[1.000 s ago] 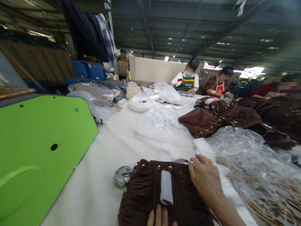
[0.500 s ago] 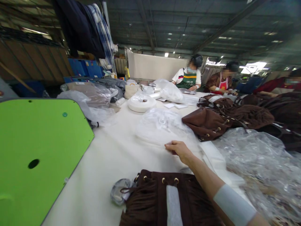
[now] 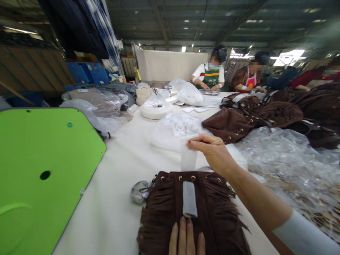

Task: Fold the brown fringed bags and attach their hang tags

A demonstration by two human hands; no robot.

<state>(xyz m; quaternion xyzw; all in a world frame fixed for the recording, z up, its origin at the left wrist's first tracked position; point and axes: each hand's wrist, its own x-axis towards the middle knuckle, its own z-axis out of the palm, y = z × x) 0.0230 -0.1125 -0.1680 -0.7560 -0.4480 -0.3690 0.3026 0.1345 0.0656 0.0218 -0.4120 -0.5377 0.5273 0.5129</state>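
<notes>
A dark brown fringed bag point(image 3: 170, 209) lies on the table below me, with gold eyelets along its top edge. A whitish wrapped strip point(image 3: 189, 200) runs down its front. Flat on the bag, just below that strip, rests my left hand point(image 3: 186, 238) with fingers stretched out. My right hand point(image 3: 208, 147) pinches the top of a thin translucent white sheet point(image 3: 188, 159), which hangs above the bag's top edge. Behind the sheet is a pile of clear plastic bags point(image 3: 170, 132). A small clear wrapped bundle point(image 3: 139, 192) touches the bag's left corner.
A green board point(image 3: 53, 141) stands at the left. White tape rolls point(image 3: 155, 110) sit farther back. Brown bags point(image 3: 228, 124) and crumpled clear plastic point(image 3: 287, 159) fill the right side. Co-workers point(image 3: 211, 76) stand across the table.
My right hand has lifted toward me from the plastic pile, now with the translucent sheet. My left hand has come into view on the brown bag. The view has shifted slightly.
</notes>
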